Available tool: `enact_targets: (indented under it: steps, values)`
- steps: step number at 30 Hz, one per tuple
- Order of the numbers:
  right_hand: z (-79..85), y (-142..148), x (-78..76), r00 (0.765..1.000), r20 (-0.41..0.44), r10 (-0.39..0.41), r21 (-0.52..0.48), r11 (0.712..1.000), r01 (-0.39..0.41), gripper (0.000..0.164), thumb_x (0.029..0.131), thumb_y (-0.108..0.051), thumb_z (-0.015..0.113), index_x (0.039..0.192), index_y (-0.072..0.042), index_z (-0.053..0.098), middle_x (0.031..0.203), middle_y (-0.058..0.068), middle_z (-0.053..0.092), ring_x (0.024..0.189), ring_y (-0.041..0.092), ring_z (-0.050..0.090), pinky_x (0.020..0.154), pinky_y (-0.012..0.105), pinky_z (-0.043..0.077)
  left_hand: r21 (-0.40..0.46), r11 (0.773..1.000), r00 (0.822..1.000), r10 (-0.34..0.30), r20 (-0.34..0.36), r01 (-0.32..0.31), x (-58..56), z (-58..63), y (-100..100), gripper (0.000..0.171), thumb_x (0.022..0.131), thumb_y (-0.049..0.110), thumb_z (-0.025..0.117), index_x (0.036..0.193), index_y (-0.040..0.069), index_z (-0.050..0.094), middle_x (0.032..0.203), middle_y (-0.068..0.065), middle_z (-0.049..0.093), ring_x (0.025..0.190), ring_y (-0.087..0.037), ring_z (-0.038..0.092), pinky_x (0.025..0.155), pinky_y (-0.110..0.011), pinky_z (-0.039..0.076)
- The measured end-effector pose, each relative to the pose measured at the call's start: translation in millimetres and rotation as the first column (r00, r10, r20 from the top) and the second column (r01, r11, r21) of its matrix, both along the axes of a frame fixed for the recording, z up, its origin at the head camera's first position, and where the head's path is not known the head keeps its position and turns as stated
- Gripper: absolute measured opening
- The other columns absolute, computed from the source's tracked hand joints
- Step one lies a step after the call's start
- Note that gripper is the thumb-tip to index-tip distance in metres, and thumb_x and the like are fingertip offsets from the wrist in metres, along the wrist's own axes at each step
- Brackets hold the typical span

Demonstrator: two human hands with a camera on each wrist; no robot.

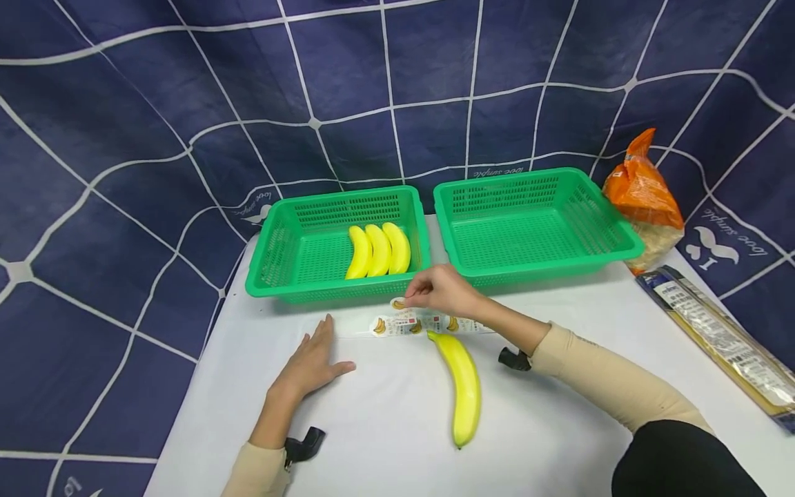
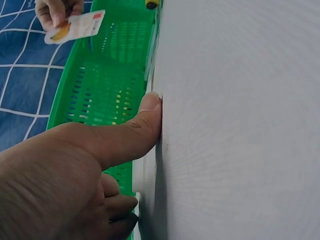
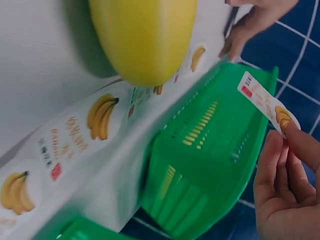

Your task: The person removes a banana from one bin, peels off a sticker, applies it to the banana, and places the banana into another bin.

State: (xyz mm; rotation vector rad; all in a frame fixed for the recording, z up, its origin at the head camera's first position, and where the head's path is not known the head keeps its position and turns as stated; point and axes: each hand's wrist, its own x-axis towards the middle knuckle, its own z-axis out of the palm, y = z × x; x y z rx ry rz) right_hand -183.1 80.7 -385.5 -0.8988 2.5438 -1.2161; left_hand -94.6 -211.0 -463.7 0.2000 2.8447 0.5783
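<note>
My right hand (image 1: pixel 444 288) pinches one end of a banana-printed sticker (image 3: pixel 261 99) between thumb and fingertips, above the table. Below it a strip of similar labels (image 1: pixel 428 324) lies along the front of the baskets. My left hand (image 1: pixel 312 366) rests on the table at the left end of that strip, thumb held apart from the fingers. A single yellow banana (image 1: pixel 464 390) lies on the white table just in front of the strip, stem toward the labels. In the left wrist view, the left thumb (image 2: pixel 135 132) shows close up, and the pinched sticker hangs off to the upper left.
A green basket (image 1: pixel 282 266) at the back left holds three bananas (image 1: pixel 377 250). To its right stands another green basket (image 1: pixel 515 235). An orange-topped bag (image 1: pixel 646 197) and a long flat package (image 1: pixel 720 331) lie at the right. Blue gridded cloth (image 1: pixel 348 76) hangs behind.
</note>
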Motion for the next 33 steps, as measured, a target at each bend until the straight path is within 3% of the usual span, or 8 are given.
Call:
enact_targets:
  steps: [8, 12, 15, 18, 21, 26, 30, 33]
  values:
    - [11.6, 29, 6.3, 0.986, 0.124, -0.112, 0.000, 0.994, 0.113, 0.007, 0.084, -0.018, 0.076, 0.087, -0.012, 0.076, 0.080, 0.001, 0.074, 0.071, 0.025, 0.068, 0.061, 0.028, 0.055, 0.028, 0.999, 0.999, -0.028, -0.031, 0.029, -3.3, 1.7, 2, 0.107, 0.083, 0.041, 0.075, 0.151, -0.011, 0.012, 0.161, -0.026, 0.006, 0.150, -0.041, 0.007, 0.119, -0.061, 0.014]
    - [17.8, 38, 12.0, 0.981, 0.137, -0.137, 0.019, 0.991, 0.136, 0.006, 0.084, -0.017, 0.076, 0.087, -0.012, 0.076, 0.080, 0.001, 0.073, 0.070, 0.022, 0.065, 0.062, 0.027, 0.054, 0.075, 0.996, 0.998, -0.041, -0.052, 0.044, -0.8, 7.2, 22, 0.104, 0.084, 0.041, 0.074, 0.152, -0.009, 0.013, 0.162, -0.024, 0.009, 0.151, -0.039, 0.008, 0.121, -0.056, 0.016]
    - [21.1, 42, 17.2, 0.979, 0.135, -0.152, 0.029, 0.988, 0.150, 0.006, 0.082, -0.016, 0.077, 0.086, -0.012, 0.076, 0.080, 0.001, 0.073, 0.067, 0.020, 0.063, 0.058, 0.026, 0.052, 0.166, 0.985, 0.998, -0.033, -0.059, 0.042, 4.9, 11.7, 46, 0.096, 0.087, 0.040, 0.071, 0.153, -0.006, 0.017, 0.162, -0.021, 0.013, 0.151, -0.037, 0.011, 0.121, -0.052, 0.019]
    - [22.5, 45, 21.8, 0.978, 0.140, -0.157, 0.033, 0.988, 0.153, 0.007, 0.082, -0.017, 0.078, 0.086, -0.012, 0.076, 0.078, 0.000, 0.072, 0.065, 0.019, 0.062, 0.053, 0.026, 0.051, 0.289, 0.957, 0.998, -0.016, -0.064, 0.034, 13.0, 14.9, 73, 0.089, 0.088, 0.038, 0.071, 0.152, -0.002, 0.024, 0.162, -0.019, 0.020, 0.150, -0.036, 0.018, 0.120, -0.053, 0.023]
    - [22.1, 49, 24.6, 0.976, 0.147, -0.159, 0.035, 0.987, 0.155, 0.008, 0.082, -0.019, 0.078, 0.086, -0.012, 0.075, 0.078, 0.000, 0.072, 0.064, 0.015, 0.061, 0.054, 0.026, 0.051, 0.414, 0.910, 0.999, 0.003, -0.039, 0.013, 21.4, 16.4, 97, 0.087, 0.086, 0.037, 0.072, 0.152, 0.002, 0.028, 0.161, -0.016, 0.025, 0.149, -0.035, 0.023, 0.119, -0.054, 0.024]
    - [20.7, 62, 27.3, 0.965, 0.182, -0.187, 0.031, 0.982, 0.185, 0.010, 0.083, -0.019, 0.077, 0.086, -0.011, 0.075, 0.078, 0.004, 0.072, 0.065, 0.014, 0.061, 0.059, 0.025, 0.051, 0.540, 0.842, 0.999, -0.021, 0.040, -0.004, 30.0, 10.5, 125, 0.097, 0.082, 0.039, 0.075, 0.156, 0.009, 0.019, 0.163, -0.012, 0.020, 0.150, -0.032, 0.021, 0.119, -0.056, 0.023]
    - [19.9, 74, 31.0, 0.953, 0.240, -0.186, 0.018, 0.982, 0.187, 0.013, 0.083, -0.019, 0.076, 0.089, -0.008, 0.074, 0.077, 0.006, 0.072, 0.068, 0.018, 0.064, 0.060, 0.027, 0.052, 0.574, 0.818, 0.993, -0.092, 0.078, 0.031, 34.9, 3.5, 139, 0.106, 0.080, 0.043, 0.076, 0.157, 0.009, 0.011, 0.165, -0.010, 0.011, 0.152, -0.030, 0.014, 0.120, -0.057, 0.020]
    - [18.9, 81, 34.5, 0.944, 0.281, -0.175, 0.010, 0.984, 0.180, 0.014, 0.083, -0.018, 0.076, 0.090, -0.006, 0.073, 0.079, 0.004, 0.071, 0.070, 0.021, 0.065, 0.063, 0.029, 0.054, 0.564, 0.823, 0.988, -0.139, 0.072, 0.074, 37.1, -1.3, 145, 0.109, 0.079, 0.048, 0.074, 0.157, 0.009, 0.010, 0.165, -0.010, 0.007, 0.152, -0.030, 0.012, 0.119, -0.057, 0.020]
